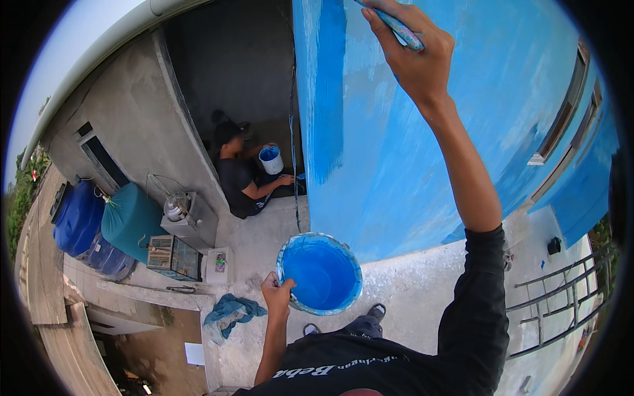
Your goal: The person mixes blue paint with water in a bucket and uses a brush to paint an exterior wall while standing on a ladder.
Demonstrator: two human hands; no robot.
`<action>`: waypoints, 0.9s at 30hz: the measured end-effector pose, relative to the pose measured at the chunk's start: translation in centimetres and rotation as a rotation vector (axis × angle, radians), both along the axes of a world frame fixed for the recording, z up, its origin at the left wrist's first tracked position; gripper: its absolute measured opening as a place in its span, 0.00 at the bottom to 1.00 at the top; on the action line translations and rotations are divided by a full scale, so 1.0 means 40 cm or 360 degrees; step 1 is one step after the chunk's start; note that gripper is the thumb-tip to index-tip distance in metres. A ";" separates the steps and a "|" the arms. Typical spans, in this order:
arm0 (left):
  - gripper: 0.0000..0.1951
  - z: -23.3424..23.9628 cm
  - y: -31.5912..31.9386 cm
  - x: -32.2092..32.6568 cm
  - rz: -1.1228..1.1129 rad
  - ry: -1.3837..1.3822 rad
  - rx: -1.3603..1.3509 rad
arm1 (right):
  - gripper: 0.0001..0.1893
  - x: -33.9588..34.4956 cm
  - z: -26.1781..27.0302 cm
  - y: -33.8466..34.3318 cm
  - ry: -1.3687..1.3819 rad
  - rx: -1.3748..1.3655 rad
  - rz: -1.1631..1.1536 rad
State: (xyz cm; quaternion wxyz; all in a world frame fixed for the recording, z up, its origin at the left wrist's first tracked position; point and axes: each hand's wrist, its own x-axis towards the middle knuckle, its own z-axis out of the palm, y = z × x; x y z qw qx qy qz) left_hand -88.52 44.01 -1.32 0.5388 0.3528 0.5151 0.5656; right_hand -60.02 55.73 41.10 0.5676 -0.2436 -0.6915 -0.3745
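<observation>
My left hand grips the rim of a bucket of blue paint at waist height, thumb over the edge. The bucket's rim is smeared with dried paint. Raised high at the top of the view, my right hand holds a paint-spattered brush handle; the bristles are cut off by the picture's edge. Close by stands the light blue wall, streaked unevenly. A darker blue vertical strip of paint runs down near its left corner.
A co-worker sits in the dark opening with a white paint pail. At left are a blue water tank, a birdcage and a crumpled cloth near the floor's edge. A metal railing stands at right.
</observation>
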 end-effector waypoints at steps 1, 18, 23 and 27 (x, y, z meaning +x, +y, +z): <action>0.06 0.001 -0.001 0.010 -0.0005 0.0003 -0.0002 | 0.12 0.016 -0.021 0.031 -0.0203 0.0145 -0.0090; 0.05 -0.002 -0.102 0.259 0.0489 0.0054 0.0072 | 0.10 0.099 -0.308 0.094 -0.0546 -0.1235 0.0529; 0.06 0.000 -0.148 0.440 0.0856 -0.0099 0.0125 | 0.12 0.201 0.019 0.121 -0.0308 -0.0122 0.0529; 0.07 -0.033 -0.214 0.545 0.1023 -0.0132 0.0064 | 0.14 0.231 0.040 0.072 -0.0546 0.0042 0.0061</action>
